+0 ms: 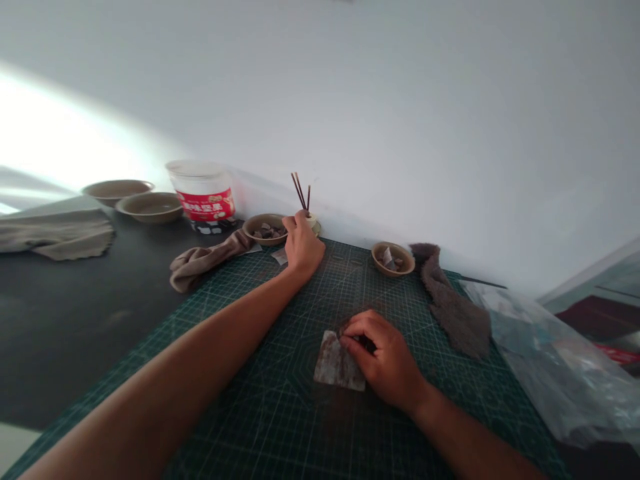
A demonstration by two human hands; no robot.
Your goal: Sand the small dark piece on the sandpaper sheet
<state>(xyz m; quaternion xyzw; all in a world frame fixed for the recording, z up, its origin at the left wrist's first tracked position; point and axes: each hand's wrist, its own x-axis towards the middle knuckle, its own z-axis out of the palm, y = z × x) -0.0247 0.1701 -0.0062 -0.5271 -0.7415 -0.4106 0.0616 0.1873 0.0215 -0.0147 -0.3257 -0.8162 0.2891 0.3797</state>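
My right hand (383,357) is closed in a pinch over the green cutting mat (260,407). A small dark brown piece (343,329) shows at its fingertips; its kind is not clear. Just below lies a flat whitish square (334,365) with brown stains, partly under the hand. My left hand (304,245) reaches to the mat's far edge, its fingers bent and partly hidden. It is at a small pale round container (314,224), with several thin brown sticks (301,192) rising behind the knuckles. Beside it stands a tan bowl (249,233) of brownish fragments.
Another tan bowl (407,265) with fragments stands at the back right, near a brown fuzzy cloth (457,317). Clear plastic (560,360) lies at right. At left are a plastic tub (203,193), two bowls (150,215), a brown cloth (200,263) and a grey-beige cloth (60,230).
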